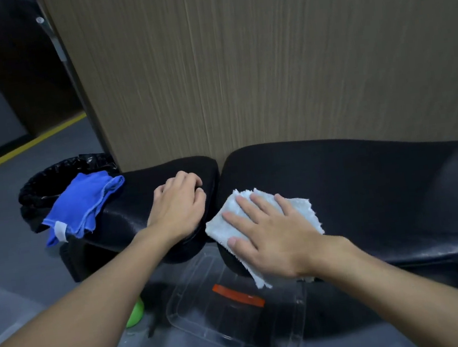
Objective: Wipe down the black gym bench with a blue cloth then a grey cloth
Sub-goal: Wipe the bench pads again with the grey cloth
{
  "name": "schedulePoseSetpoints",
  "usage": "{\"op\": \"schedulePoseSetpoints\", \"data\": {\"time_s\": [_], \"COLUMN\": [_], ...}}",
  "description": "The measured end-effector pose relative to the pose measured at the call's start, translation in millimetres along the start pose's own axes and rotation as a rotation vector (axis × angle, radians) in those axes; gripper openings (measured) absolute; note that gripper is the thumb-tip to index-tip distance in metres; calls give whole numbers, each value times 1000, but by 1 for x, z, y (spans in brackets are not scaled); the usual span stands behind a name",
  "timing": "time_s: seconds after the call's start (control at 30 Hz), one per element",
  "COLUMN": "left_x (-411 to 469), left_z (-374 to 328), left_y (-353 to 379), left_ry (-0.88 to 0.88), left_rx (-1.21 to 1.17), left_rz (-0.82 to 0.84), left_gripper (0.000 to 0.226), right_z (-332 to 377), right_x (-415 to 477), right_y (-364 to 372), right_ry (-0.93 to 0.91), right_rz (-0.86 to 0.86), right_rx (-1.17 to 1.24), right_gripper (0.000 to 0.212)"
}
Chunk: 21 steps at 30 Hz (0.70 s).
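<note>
Right hand (267, 235) flat on one grey cloth (298, 211); left hand (178, 205) clenched atop bench (367, 179); one blue cloth (81, 205) draped.

Long black padded bench section (367, 185): bare from the right hand (270, 234) toward 2 and 3 o'clock.
Tall brown wood-grain panel (266, 67): stands at 12 o'clock, against the pads' far edge.
Short black padded bench section (142, 184): at 10 o'clock, taken by the left hand (180, 208) and the crumpled blue cloth (82, 208).
Black bag-lined bin (36, 191): behind the blue cloth.
Clear plastic box with orange handle (200, 280): on the floor at 6 o'clock.
</note>
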<state>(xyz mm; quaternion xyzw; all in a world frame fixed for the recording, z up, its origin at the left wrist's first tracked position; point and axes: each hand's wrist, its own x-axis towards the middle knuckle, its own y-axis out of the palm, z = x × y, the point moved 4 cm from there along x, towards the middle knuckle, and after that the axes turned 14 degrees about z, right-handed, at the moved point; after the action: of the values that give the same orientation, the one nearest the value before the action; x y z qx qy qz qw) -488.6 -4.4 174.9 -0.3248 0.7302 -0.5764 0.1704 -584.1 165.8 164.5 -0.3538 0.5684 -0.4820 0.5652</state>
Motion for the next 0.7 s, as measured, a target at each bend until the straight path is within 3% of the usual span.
{"op": "schedulePoseSetpoints", "data": {"time_s": [0.33, 0.7], "left_x": [14, 18], "left_z": [-25, -49], "left_y": [0, 25], "left_ry": [35, 19], "left_rx": [-99, 38], "left_rz": [28, 78], "left_gripper": [27, 32], "right_z": [-80, -165], "right_x": [87, 172], "right_y": [-36, -77], "right_ry": [117, 313], "right_rz": [4, -5], "right_rx": [68, 158], "right_gripper": [59, 63]}}
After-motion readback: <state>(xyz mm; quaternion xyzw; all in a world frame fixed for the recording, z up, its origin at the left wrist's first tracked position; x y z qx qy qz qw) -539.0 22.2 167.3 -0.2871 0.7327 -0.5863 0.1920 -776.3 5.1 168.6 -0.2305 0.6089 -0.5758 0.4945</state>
